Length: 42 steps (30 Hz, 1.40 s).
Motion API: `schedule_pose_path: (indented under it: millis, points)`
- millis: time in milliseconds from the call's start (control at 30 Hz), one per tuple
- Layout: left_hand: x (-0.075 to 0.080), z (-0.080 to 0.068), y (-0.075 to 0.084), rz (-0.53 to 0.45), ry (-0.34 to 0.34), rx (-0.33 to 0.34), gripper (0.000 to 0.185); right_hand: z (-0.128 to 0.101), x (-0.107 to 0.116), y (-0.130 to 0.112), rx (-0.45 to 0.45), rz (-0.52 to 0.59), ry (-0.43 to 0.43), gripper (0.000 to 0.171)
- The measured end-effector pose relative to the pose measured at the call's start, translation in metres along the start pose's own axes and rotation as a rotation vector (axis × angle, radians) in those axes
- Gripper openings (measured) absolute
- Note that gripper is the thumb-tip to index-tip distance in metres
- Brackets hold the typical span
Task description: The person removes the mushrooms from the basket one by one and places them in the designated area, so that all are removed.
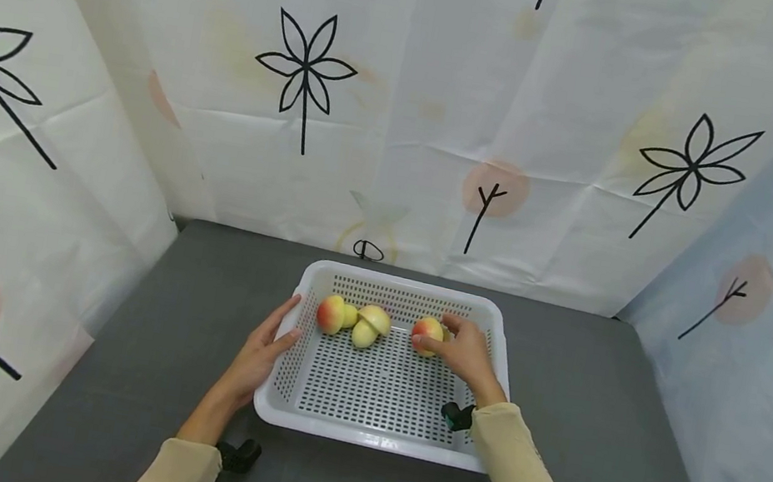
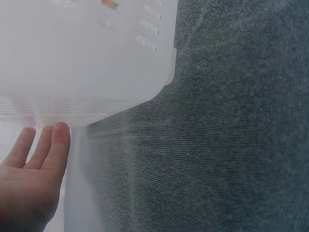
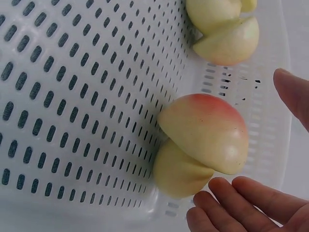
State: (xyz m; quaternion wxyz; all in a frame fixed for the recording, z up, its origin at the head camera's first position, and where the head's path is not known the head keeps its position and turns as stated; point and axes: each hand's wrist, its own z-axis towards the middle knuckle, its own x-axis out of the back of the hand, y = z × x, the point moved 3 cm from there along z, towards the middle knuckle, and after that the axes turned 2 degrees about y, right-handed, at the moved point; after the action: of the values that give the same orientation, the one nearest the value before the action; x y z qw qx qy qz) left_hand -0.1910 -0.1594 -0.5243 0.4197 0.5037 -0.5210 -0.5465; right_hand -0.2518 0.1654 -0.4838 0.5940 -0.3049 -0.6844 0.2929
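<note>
A white perforated basket point(image 1: 370, 439) stands on a grey table point(image 1: 178, 309). Inside it lie cut apple pieces: a red-yellow pair at the left point(image 1: 331, 313), a pale pair in the middle point(image 1: 370, 325), and a pair at the right point(image 1: 427, 333). My right hand point(image 1: 443, 336) reaches into the basket around that right pair. In the right wrist view these two wedges point(image 3: 207, 133) lie between my relaxed fingers point(image 3: 251, 198) and my thumb, which stands apart from them. My left hand point(image 1: 262, 352) rests with straight fingers against the basket's left wall point(image 2: 82, 63).
Patterned white curtains point(image 1: 407, 109) close in the table at the back and on both sides. Bare grey tabletop point(image 2: 217, 145) lies to the left, right and front of the basket. The near half of the basket floor point(image 3: 72, 96) holds nothing.
</note>
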Motion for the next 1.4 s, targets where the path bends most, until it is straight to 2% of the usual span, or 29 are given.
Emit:
schedule_pose_path:
  millis: [233, 867, 1167, 1400]
  points:
    - [0.0, 0.0, -0.001, 0.01, 0.003, 0.008, 0.062, 0.0, -0.001, 0.001, -0.019, -0.072, -0.012, 0.076]
    - [0.001, 0.0, -0.004, 0.005, -0.002, 0.012, 0.063, -0.001, -0.009, 0.0, 0.069, -0.131, -0.005, 0.062]
    - [0.001, 0.002, 0.0, 0.015, 0.008, 0.018, 0.063, 0.003, -0.011, 0.0, 0.081, -0.167, -0.014, 0.045]
    - [0.001, 0.0, -0.002, 0.027, 0.011, 0.02, 0.064, -0.001, -0.013, -0.001, 0.083, -0.143, -0.059, 0.057]
